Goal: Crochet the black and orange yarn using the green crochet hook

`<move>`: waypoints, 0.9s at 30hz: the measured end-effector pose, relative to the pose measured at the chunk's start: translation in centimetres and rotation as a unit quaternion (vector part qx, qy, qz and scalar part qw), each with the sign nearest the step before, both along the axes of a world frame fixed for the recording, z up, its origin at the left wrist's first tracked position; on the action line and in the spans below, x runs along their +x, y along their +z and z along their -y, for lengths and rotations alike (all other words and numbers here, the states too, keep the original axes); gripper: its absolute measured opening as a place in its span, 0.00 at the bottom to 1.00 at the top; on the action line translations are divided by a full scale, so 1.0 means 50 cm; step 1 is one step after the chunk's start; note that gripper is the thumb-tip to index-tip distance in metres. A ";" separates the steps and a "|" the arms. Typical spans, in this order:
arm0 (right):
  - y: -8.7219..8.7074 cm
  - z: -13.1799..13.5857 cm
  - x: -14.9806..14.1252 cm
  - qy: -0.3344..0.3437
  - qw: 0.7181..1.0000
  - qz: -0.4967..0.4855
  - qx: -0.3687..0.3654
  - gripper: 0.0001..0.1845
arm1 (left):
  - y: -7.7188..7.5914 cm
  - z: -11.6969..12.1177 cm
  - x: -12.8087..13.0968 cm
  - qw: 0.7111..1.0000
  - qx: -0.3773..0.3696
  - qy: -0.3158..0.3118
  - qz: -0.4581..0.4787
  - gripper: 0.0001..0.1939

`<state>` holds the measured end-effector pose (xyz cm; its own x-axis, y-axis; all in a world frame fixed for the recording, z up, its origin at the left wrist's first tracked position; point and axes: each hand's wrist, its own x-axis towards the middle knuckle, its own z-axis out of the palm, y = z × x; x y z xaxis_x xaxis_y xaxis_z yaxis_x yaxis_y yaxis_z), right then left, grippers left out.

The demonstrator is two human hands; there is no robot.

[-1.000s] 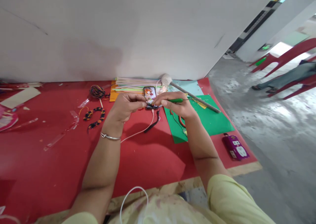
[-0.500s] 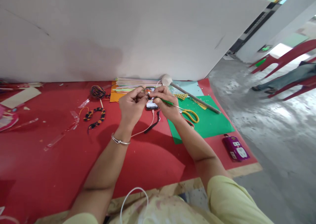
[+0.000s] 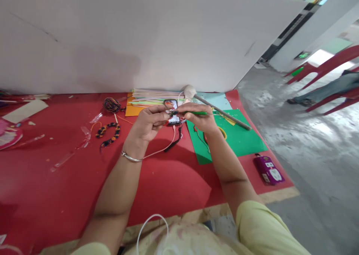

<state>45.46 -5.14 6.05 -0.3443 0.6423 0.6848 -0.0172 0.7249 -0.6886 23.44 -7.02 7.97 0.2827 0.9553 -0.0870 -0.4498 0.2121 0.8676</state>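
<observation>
Above a phone (image 3: pixel 175 119), my left hand (image 3: pixel 147 123) pinches a small dark piece of yarn work (image 3: pixel 173 113) between thumb and fingertips. My right hand (image 3: pixel 202 117) grips a slim crochet hook (image 3: pixel 199 113) with a green handle, its working end meeting the dark piece. The fingers hide much of that contact. A thin orange strand runs from near the multicoloured yarn ball (image 3: pixel 111 105) toward my left hand. Left of my hands, a black and orange crocheted strip (image 3: pixel 112 135) lies curved on the red table covering (image 3: pixel 168 184).
Yellow-handled scissors (image 3: pixel 223 132) lie partly under my right forearm on a green sheet (image 3: pixel 241 144). A grey rod (image 3: pixel 221 112) crosses that sheet. Pale sticks (image 3: pixel 151 94) lie by the white panel (image 3: pixel 126 34). A white cable (image 3: pixel 162 149) leads to the phone. A purple packet (image 3: pixel 268 169) sits at right.
My hands have drawn slightly apart, the right one shifting right with the hook. More of the phone and the dark piece shows, and my right wrist now covers more of the scissors.
</observation>
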 end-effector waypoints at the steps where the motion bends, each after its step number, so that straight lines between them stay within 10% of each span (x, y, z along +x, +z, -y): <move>1: 0.006 0.000 0.008 0.002 1.000 0.010 0.001 0.14 | 0.000 0.000 -0.001 1.000 0.007 0.002 -0.009 0.17; 14: 0.058 0.032 0.026 0.026 0.994 0.099 0.039 0.12 | -0.018 0.001 0.003 0.958 0.201 0.116 -0.167 0.09; 27: 0.063 0.036 0.020 0.013 0.994 0.091 0.055 0.11 | -0.006 0.004 0.006 0.977 0.172 0.068 -0.103 0.12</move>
